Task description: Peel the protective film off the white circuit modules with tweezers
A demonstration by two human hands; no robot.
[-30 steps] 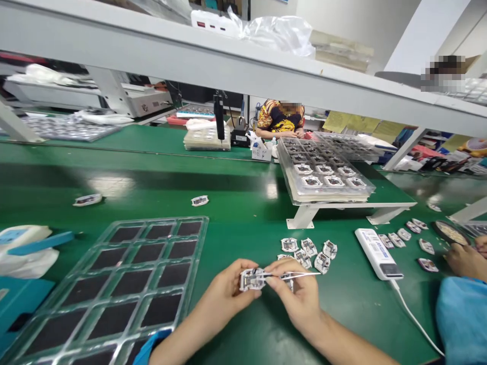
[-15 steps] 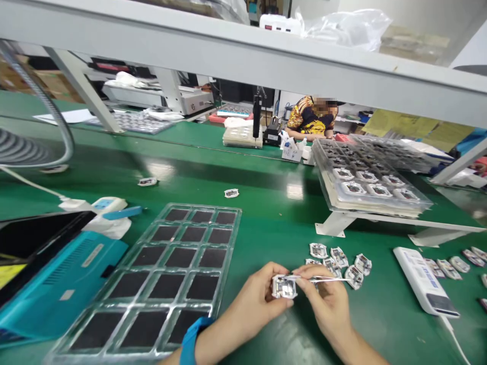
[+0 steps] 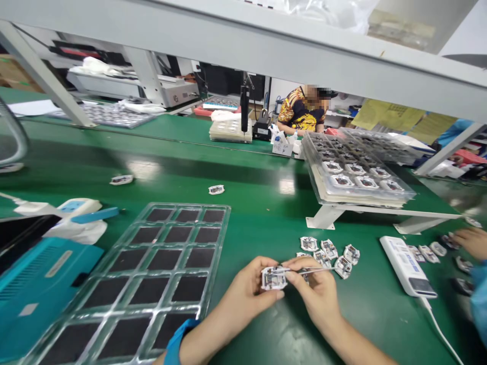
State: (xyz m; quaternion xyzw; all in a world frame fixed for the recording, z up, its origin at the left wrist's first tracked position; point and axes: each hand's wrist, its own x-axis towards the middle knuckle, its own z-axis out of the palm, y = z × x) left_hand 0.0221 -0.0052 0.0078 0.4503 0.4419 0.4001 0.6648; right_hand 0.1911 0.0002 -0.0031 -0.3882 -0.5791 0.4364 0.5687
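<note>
My left hand [image 3: 247, 291] pinches a small white circuit part [image 3: 273, 278] just above the green table [image 3: 247, 213]. My right hand [image 3: 317, 294] holds thin metal tweezers [image 3: 310, 271], their tips touching the top of that part. Just beyond my hands lies a cluster of several more small white parts [image 3: 329, 251]. A clear plastic tray [image 3: 152, 268] with dark empty pockets sits to the left of my left hand.
A white power bank [image 3: 407, 258] with a cable lies to the right. A raised stand holds stacked trays of parts [image 3: 353, 175]. A teal device [image 3: 38, 274] sits at the left edge. Another person's hand [image 3: 472, 241] works at far right; a person sits across the table.
The view has swung left then slightly back. My hands keep the part and tweezers together, with only small shifts. The neighbour's hand has come into view at the right.
</note>
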